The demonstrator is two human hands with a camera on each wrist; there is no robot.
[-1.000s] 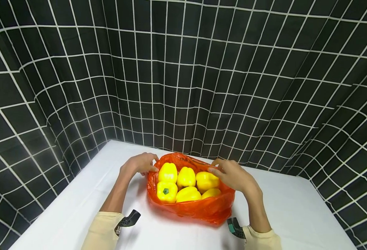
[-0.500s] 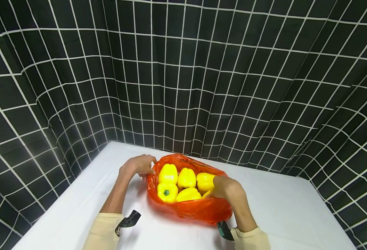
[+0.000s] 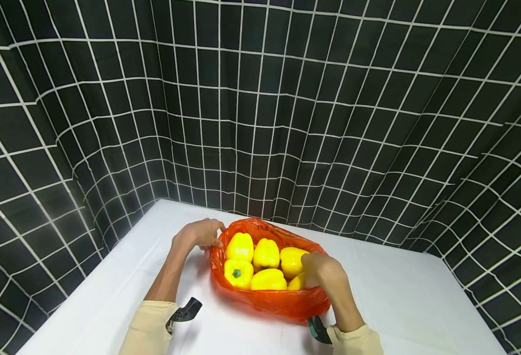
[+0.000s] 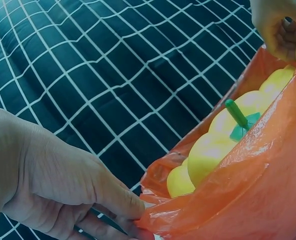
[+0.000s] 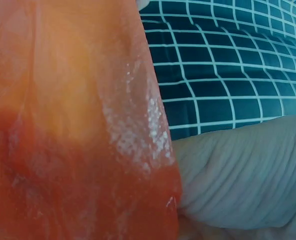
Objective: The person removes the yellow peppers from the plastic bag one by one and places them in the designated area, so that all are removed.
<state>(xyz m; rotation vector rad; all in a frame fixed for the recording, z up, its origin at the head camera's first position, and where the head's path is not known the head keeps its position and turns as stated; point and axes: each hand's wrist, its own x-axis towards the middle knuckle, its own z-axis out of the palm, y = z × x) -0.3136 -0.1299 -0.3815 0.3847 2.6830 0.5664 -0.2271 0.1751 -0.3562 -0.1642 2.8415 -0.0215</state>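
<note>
An orange-red plastic bag (image 3: 274,303) lies with its mouth facing up, holding several yellow bell peppers (image 3: 267,254). One bell pepper (image 3: 238,274) shows its green stem at the left front. At the bag's left rim, my left hand (image 3: 200,233) pinches the plastic between thumb and fingers, as the left wrist view confirms. My right hand (image 3: 327,271) reaches into the right side of the bag, fingers curled down on the front-right bell pepper (image 3: 297,282); its fingertips are mostly hidden. In the right wrist view the bag's wall (image 5: 77,125) covers the fingers of that hand.
The bag rests on a white-covered table (image 3: 411,296). Behind and on both sides hangs a dark curtain (image 3: 260,123) with a white grid. A black wrist mount (image 3: 187,310) sits under the left wrist, another mount (image 3: 318,329) under the right.
My right hand has left the bag's right rim and gone down inside, onto the front-right bell pepper, which now sits tilted. The left hand has stayed at the left rim.
</note>
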